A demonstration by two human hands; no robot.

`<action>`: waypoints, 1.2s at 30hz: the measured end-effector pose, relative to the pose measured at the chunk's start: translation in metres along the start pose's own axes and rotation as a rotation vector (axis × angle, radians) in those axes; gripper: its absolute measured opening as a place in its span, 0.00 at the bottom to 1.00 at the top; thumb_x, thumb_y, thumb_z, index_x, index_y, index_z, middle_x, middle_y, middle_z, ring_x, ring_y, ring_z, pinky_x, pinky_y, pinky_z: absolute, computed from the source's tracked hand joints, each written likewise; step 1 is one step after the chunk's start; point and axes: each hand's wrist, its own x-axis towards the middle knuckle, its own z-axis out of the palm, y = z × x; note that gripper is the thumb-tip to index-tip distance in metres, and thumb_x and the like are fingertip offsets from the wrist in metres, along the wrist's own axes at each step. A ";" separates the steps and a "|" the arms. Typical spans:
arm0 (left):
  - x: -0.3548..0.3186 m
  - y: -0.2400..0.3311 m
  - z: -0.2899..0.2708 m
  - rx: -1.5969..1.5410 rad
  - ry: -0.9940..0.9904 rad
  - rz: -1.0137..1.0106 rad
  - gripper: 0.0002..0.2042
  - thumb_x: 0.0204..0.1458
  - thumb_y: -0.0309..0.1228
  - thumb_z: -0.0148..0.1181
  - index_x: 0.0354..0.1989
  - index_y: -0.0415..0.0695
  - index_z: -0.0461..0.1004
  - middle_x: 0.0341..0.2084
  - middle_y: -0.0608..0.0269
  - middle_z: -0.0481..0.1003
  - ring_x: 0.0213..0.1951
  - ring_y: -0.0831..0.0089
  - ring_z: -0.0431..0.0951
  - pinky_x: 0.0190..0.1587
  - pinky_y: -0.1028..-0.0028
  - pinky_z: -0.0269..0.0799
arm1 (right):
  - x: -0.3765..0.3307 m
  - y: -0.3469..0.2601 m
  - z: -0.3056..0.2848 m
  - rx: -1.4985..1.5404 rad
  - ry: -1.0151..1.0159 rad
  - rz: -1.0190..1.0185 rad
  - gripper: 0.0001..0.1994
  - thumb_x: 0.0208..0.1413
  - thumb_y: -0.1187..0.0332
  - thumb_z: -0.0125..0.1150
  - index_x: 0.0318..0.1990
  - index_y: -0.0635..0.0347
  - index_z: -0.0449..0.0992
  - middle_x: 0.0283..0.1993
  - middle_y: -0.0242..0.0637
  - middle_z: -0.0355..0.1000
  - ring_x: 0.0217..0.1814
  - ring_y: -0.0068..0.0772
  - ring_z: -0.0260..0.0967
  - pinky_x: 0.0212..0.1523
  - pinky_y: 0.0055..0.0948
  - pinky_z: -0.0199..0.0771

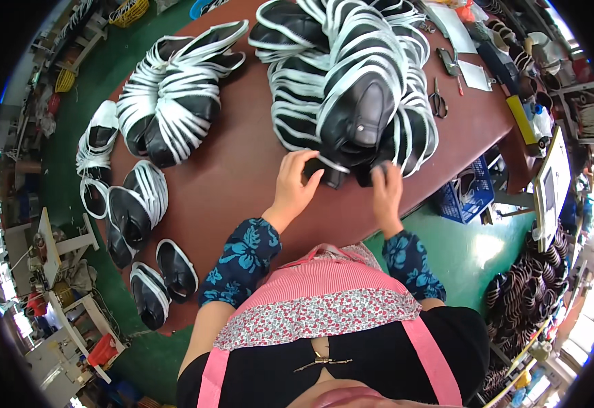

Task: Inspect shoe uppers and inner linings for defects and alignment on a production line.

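My left hand (295,185) is closed on a black shoe upper (333,175) with a white edge, at the near end of a big heap. My right hand (387,190) is at the same heap's near side, its fingers blurred by motion against dark material. Whether it grips anything there I cannot make out. The heap of black shoe uppers (368,102) with white trim lies just beyond both hands, stacked in nested rows. On its top upper, a strap with a small round stud shows.
On the brown table (236,163), more bundled uppers (168,102) lie left, with a separate pair (176,270) near the left edge. Scissors (438,99) and papers (475,76) lie right. A blue crate (468,192) stands beside the table; piled uppers (530,289) lie beyond.
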 end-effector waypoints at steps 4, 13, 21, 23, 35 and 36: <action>0.053 0.038 0.043 0.023 -0.368 0.249 0.16 0.54 0.19 0.70 0.52 0.41 0.81 0.49 0.52 0.81 0.52 0.48 0.80 0.56 0.57 0.80 | 0.187 0.040 -0.012 0.393 0.130 0.149 0.20 0.79 0.57 0.54 0.57 0.68 0.81 0.53 0.40 0.79 0.56 0.31 0.74 0.59 0.31 0.72; 0.056 0.018 0.131 0.482 -0.440 0.114 0.28 0.57 0.38 0.72 0.61 0.31 0.74 0.55 0.42 0.76 0.58 0.42 0.74 0.62 0.52 0.72 | 0.484 0.172 0.056 1.039 -0.272 0.410 0.30 0.80 0.51 0.48 0.73 0.70 0.71 0.73 0.51 0.74 0.75 0.45 0.71 0.77 0.43 0.67; 0.059 -0.018 0.148 0.607 -0.526 0.059 0.33 0.50 0.38 0.74 0.66 0.39 0.77 0.63 0.43 0.77 0.66 0.42 0.74 0.68 0.50 0.69 | 0.419 0.179 0.051 -0.020 0.098 -0.500 0.26 0.80 0.55 0.52 0.69 0.70 0.71 0.74 0.63 0.69 0.75 0.58 0.67 0.76 0.42 0.63; 0.055 -0.035 0.152 0.585 -0.472 0.024 0.33 0.52 0.38 0.72 0.68 0.41 0.76 0.68 0.42 0.74 0.70 0.41 0.72 0.72 0.49 0.67 | 0.364 0.126 0.031 0.509 -0.189 0.099 0.30 0.80 0.53 0.53 0.76 0.69 0.67 0.79 0.60 0.65 0.82 0.55 0.61 0.82 0.41 0.56; 0.038 0.084 0.063 0.022 -0.077 0.110 0.25 0.63 0.29 0.64 0.70 0.41 0.76 0.67 0.34 0.74 0.67 0.33 0.74 0.73 0.44 0.66 | 0.213 -0.128 -0.010 1.124 -0.246 0.251 0.26 0.82 0.54 0.52 0.71 0.70 0.72 0.71 0.45 0.76 0.70 0.37 0.75 0.72 0.36 0.73; 0.025 0.106 0.039 0.051 -0.065 0.097 0.25 0.65 0.31 0.64 0.70 0.40 0.76 0.65 0.34 0.76 0.65 0.32 0.75 0.72 0.44 0.67 | 0.199 -0.147 -0.005 1.178 -0.250 0.234 0.24 0.83 0.54 0.49 0.66 0.68 0.76 0.64 0.44 0.81 0.61 0.39 0.82 0.63 0.38 0.82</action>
